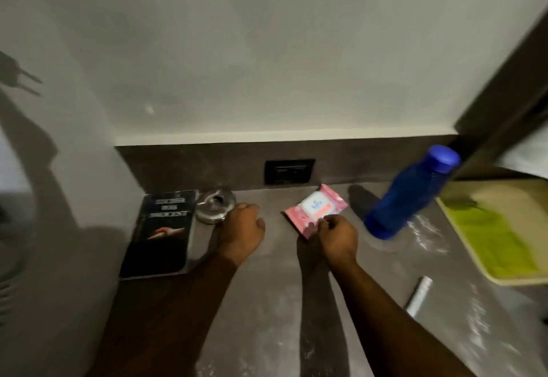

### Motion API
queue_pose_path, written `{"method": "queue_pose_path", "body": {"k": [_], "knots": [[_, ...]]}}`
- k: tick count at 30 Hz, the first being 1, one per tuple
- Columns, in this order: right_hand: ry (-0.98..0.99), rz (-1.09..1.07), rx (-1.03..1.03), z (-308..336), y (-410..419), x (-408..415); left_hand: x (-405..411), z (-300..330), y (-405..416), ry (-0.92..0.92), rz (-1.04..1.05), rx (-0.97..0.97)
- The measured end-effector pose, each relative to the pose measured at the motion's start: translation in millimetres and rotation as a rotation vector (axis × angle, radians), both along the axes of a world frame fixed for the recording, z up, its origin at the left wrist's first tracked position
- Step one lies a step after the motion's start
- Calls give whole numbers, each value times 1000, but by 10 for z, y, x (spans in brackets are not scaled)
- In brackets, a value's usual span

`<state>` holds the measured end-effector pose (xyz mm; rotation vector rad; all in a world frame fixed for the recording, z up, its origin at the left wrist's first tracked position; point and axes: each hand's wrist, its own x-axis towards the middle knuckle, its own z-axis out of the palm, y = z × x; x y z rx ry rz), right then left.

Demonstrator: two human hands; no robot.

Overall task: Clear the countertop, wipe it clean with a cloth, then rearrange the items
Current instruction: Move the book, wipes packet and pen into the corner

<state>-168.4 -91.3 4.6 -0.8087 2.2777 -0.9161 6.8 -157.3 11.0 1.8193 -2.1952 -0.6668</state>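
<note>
While right hand (336, 238) pinches wipes pack (317, 209)

- Dim indoor light from above and behind throws dark arm shadows over the countertop (267, 287) and left wall (59, 169).
- Motion blur softens everything.
- Wide-angle distortion tilts the blue bottle (412, 192).
- Faint sheen streaks the right side.

A home, it seems: a grey stone countertop (267, 302) set in a corner against plain white walls (267, 50), with a wall socket (289, 171) in its low backsplash and household items like a book (161, 232) and water bottle (410, 192).
</note>
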Motion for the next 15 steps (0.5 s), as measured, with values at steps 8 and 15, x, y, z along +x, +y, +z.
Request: {"method": "queue_pose_path", "body": {"k": [8, 15], "knots": [[284, -321, 352, 9, 1387, -989, -1257, 0, 241, -186, -441, -47], [81, -283, 428, -124, 1538, -976, -1529, -243, -66, -347, -324, 59]]}}
